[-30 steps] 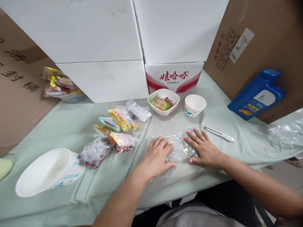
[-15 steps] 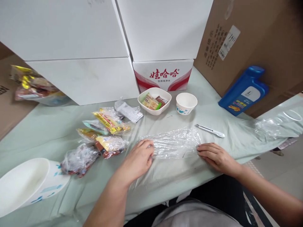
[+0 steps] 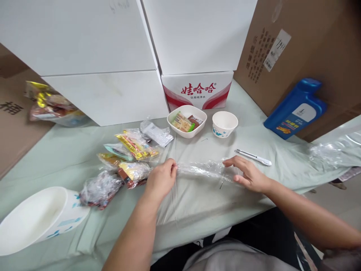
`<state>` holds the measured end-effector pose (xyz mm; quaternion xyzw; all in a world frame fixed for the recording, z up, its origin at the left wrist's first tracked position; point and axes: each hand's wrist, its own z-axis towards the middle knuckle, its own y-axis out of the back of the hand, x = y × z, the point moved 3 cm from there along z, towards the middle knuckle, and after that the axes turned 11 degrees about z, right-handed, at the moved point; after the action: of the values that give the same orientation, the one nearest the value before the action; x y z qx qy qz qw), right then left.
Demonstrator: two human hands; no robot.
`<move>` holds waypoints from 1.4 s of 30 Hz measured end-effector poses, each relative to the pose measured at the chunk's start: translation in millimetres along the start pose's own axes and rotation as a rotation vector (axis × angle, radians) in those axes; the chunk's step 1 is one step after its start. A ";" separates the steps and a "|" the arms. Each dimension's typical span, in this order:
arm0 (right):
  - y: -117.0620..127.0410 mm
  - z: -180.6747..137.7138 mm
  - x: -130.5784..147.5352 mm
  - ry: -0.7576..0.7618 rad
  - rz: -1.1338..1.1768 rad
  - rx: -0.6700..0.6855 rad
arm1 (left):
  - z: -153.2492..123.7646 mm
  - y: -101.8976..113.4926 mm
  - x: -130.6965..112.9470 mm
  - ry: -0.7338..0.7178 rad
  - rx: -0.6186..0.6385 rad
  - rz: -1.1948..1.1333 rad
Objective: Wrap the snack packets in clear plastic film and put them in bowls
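A clear plastic wrapper [image 3: 200, 170] stretches between my hands, gathered into a narrow, crinkled strip just over the cloth. My left hand [image 3: 162, 177] is closed on its left end, thumb pressed against the fingers. At the other end, my right hand [image 3: 246, 173] has thumb and fingers apart, with the wrapper's end lying between them or touching the fingertips. A white utility knife [image 3: 253, 157] rests on the cloth just beyond my right hand. Several packaged snacks [image 3: 137, 145] lie in a loose pile left of my left hand.
A square white bowl [image 3: 191, 132] with small packets and a white paper cup [image 3: 225, 124] stand behind the wrapper. A large paper tub [image 3: 67, 210] lies at the left. White boxes [image 3: 109, 99], a cardboard box [image 3: 270, 86] and a blue bottle [image 3: 296, 109] border the table.
The wrapper was spread flat and is now bunched narrower and lifted. My left hand has closed on its end; my right hand has risen and its fingers have parted.
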<state>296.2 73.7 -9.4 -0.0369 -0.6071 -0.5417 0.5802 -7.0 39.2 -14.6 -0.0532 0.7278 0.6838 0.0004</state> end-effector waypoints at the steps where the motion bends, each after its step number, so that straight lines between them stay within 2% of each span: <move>1: -0.3 0.4 2.7 0.021 0.042 0.061 | -0.2 -0.6 -1.1 0.002 0.008 0.022; 3: 0.6 -1.3 5.8 0.037 0.053 0.118 | -1.1 -1.1 -2.6 0.012 0.015 0.064; 5: 0.6 -5.1 6.8 0.071 -0.034 0.128 | -2.1 -1.2 -3.9 0.014 0.015 0.101; 9: -3.3 -14.0 2.6 0.093 -0.243 0.055 | -4.2 0.2 -6.3 -0.016 -0.018 0.121; 14: -1.2 -16.6 -10.2 -0.120 -0.197 -0.130 | -6.8 3.1 -10.3 -0.064 -0.037 0.075; 17: -2.6 -15.2 -18.9 -0.260 -0.241 -0.155 | -6.8 2.7 -11.5 -0.042 -0.033 0.084; 20: -7.6 -13.3 -26.6 -0.322 -0.407 -0.154 | -7.1 1.5 -9.7 0.024 -0.040 0.109; 22: -9.9 -11.6 -28.8 -0.307 -0.501 -0.173 | -8.8 3.2 -8.7 0.058 -0.109 0.129; 24: -10.6 -10.0 -27.1 -0.251 -0.522 -0.186 | -12.8 7.7 -10.4 0.060 -0.239 0.143; 27: -10.5 -11.6 -17.6 -0.155 -0.432 -0.153 | -23.1 14.5 -19.3 0.037 -0.444 0.124; 29: -11.6 -17.6 -8.5 -0.133 -0.323 -0.126 | -30.0 14.2 -30.3 -0.036 -0.501 0.073; 31: -13.7 -27.6 0.7 -0.162 -0.189 -0.127 | -35.2 8.3 -45.5 -0.215 -0.462 0.004; 33: -16.2 -39.7 10.6 -0.198 -0.048 -0.143 | -39.1 -1.6 -60.0 -0.392 -0.363 -0.026; 35: -17.9 -50.3 22.5 -0.205 0.082 -0.117 | -41.2 -12.3 -68.6 -0.470 -0.251 -0.004; 38: -17.3 -56.4 45.1 -0.173 0.302 0.076 | -44.1 -23.9 -73.3 -0.544 -0.097 0.002; 40: -13.4 -50.7 59.1 -0.160 0.489 0.207 | -48.0 -27.0 -76.3 -0.683 -0.012 -0.052; 42: -8.4 -35.0 64.9 -0.190 0.689 0.240 | -52.0 -27.3 -79.5 -0.827 0.045 -0.114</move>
<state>292.9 7.9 24.6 -0.2210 -0.6693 -0.2338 0.6697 77.9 -8.0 -32.5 0.1857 0.6771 0.6303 0.3314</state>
